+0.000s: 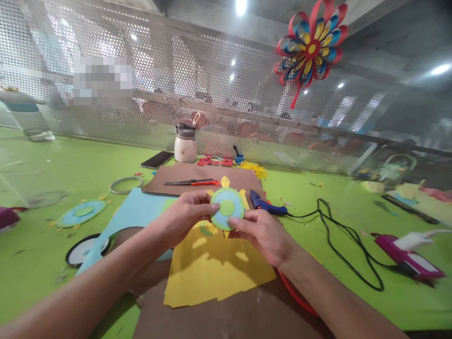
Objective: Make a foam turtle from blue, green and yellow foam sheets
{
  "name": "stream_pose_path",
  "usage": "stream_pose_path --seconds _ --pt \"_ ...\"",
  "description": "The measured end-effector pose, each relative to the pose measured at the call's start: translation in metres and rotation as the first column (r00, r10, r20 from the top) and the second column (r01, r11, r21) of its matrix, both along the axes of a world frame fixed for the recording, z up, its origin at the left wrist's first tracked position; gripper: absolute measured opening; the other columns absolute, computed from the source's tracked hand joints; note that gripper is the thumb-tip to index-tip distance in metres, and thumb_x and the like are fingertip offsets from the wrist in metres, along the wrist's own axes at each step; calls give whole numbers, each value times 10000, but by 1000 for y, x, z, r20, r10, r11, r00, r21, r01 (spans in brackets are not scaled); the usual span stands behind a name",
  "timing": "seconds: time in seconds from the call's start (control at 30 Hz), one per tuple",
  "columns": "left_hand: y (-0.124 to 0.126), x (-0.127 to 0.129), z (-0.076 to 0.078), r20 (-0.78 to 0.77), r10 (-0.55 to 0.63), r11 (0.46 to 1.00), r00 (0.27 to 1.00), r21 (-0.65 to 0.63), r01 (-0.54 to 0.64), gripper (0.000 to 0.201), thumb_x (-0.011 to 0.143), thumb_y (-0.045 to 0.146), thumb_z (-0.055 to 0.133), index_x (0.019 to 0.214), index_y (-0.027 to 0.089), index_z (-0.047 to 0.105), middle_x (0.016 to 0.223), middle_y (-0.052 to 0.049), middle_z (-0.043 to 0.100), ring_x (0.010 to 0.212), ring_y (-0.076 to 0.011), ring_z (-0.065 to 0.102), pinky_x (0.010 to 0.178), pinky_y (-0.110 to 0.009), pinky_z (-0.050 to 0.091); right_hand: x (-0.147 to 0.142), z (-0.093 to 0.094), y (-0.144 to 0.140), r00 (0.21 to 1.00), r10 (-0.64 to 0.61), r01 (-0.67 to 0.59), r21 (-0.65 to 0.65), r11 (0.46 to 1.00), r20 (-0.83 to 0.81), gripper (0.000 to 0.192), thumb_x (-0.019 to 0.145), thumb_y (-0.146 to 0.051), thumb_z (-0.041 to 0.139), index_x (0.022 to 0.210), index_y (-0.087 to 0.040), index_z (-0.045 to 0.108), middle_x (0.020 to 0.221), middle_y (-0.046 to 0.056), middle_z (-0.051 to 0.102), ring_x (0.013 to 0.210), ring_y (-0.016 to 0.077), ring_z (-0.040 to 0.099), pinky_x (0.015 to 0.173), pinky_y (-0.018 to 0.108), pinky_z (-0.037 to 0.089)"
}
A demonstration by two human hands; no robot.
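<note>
A small paper turtle [221,219] is held up over the work area, with a round blue and green shell and a yellow head and legs. My left hand [193,211] pinches its left side, thumb on the front. On the lower right, my right hand [263,234] grips the shell's edge. Beneath lies a yellow paper sheet [219,278] with pieces cut out, on brown card [197,320]. A blue glue gun [268,206] rests just beyond my right hand. Scissors [203,182] with orange handles lie behind the turtle.
Left are a larger blue paper turtle [82,213], light blue paper [136,209] and a metal ring [127,185]. A phone [157,159] and a bottle [185,146] stand at the back. A black cord [326,235] leads right to a magenta device [409,256]. A paper flower [312,47] hangs above.
</note>
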State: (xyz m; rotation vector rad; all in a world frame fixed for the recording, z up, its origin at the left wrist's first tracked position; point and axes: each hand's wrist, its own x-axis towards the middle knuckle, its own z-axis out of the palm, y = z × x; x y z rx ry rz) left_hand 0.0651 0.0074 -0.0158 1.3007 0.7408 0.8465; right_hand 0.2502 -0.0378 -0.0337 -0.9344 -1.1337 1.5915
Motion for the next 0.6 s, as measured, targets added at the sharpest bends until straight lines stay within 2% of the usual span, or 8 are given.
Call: stream_pose_path --seconds 0.2,0.33,0.47,0.6 --pt "-3 2 2 -65 -21 999 998 43 24 218 716 320 706 796 122 661 789 -84 689 748 -209 614 746 -351 443 1 -4 1 998 -4 2 30 1000 59 214 610 -322 838 707 -148 759 733 41 688 659 135 553 708 328 447" --pt "-3 2 3 -73 -45 997 996 64 50 228 702 345 719 760 138 642 754 -69 672 759 -227 619 780 -388 453 3 -7 2 993 -8 2 51 999 114 226 628 -342 824 638 -138 728 724 49 679 652 140 542 686 324 418" --pt "-4 2 4 -62 -39 996 997 77 43 238 688 354 734 693 165 591 663 -25 612 735 -223 614 777 -396 459 5 -7 2 981 -29 13 85 996 190 249 646 -370 810 679 -134 739 689 49 669 643 149 538 685 326 410" --pt "-5 2 5 -55 -31 997 998 68 35 251 677 371 738 701 162 600 679 -32 625 746 -227 617 768 -395 467 4 -5 1 975 -40 17 102 995 219 271 639 -400 807 669 -141 731 631 32 648 612 145 534 664 322 410"
